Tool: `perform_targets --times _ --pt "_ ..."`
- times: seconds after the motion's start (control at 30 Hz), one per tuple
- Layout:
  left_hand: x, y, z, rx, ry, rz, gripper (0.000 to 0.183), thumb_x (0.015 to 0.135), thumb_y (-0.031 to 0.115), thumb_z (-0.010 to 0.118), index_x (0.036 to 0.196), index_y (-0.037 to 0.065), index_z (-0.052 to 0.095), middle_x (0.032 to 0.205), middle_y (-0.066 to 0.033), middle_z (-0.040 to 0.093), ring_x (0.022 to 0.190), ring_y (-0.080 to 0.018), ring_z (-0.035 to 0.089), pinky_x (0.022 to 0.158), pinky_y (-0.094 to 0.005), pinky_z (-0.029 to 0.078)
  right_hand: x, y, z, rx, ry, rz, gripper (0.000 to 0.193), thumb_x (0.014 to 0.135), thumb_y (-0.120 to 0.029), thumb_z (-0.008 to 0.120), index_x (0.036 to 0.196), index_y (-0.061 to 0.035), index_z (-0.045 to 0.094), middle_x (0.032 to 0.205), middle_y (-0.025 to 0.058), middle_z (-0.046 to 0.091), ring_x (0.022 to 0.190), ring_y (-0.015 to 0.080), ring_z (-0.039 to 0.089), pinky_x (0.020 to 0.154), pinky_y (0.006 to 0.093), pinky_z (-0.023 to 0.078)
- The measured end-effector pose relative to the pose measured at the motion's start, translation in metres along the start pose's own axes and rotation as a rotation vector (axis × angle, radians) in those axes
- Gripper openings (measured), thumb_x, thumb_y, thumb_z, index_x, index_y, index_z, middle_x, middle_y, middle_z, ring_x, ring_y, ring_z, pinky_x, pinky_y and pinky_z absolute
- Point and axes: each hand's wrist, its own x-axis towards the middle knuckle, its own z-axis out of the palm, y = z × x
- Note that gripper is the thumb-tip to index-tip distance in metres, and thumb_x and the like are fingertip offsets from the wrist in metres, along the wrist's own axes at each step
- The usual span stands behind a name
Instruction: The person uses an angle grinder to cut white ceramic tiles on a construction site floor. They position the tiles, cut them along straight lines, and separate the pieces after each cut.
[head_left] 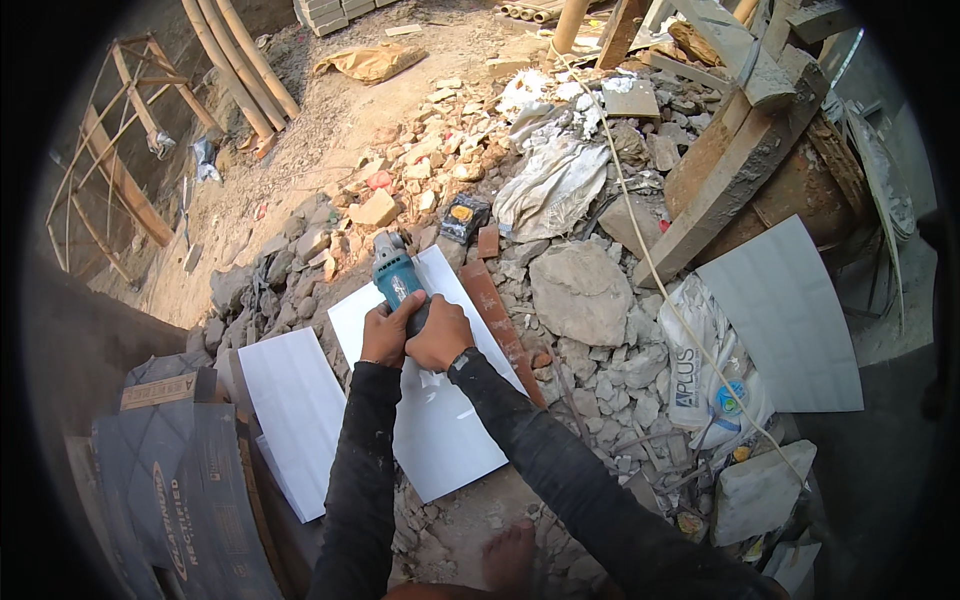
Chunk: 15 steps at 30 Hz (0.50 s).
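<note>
A teal and black angle grinder (pixel 397 278) points away from me, its metal head at the far end, over a white tile (pixel 445 440) that lies slanted on the rubble. My left hand (pixel 383 333) is closed around the left side of its body. Wrapped round the rear of the grinder is my right hand (pixel 441 335), close beside the left. The disc is hard to make out at this angle. A reddish-brown bar (pixel 500 325) runs along the tile's right edge, partly under it. To the left lie more white tiles (pixel 295 400), one overlapping another.
A dark cardboard box (pixel 180 490) stands at the lower left. Broken stones (pixel 582 293) cover the ground. A pale cable (pixel 640 230) crosses on the right, near wooden beams (pixel 735 170) and a large light grey sheet (pixel 785 315). My bare foot (pixel 508 555) is at the bottom.
</note>
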Motion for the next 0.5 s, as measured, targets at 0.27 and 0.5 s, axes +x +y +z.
perform_targets --times 0.27,0.5 --pt "0.0051 0.0002 -0.001 -0.017 0.028 -0.011 0.041 0.084 0.02 0.083 0.105 -0.008 0.063 0.09 -0.0097 0.07 0.071 -0.0151 0.067 0.065 -0.0275 0.055 0.005 -0.0052 0.0004 0.014 -0.002 0.024 0.057 0.066 -0.019 0.076 0.112 0.0072 0.053 0.107 0.0282 0.066 0.102 0.0427 0.066 0.091 0.0453 0.055" --pt "0.0047 -0.0004 -0.0071 0.002 0.022 -0.029 0.04 0.085 0.022 0.083 0.104 -0.008 0.063 0.091 -0.0099 0.07 0.071 -0.0157 0.067 0.064 -0.0282 0.055 0.0038 -0.0067 0.0048 0.025 -0.027 0.043 0.061 0.066 -0.021 0.077 0.114 0.0071 0.051 0.111 0.0286 0.064 0.104 0.0424 0.066 0.092 0.0453 0.055"
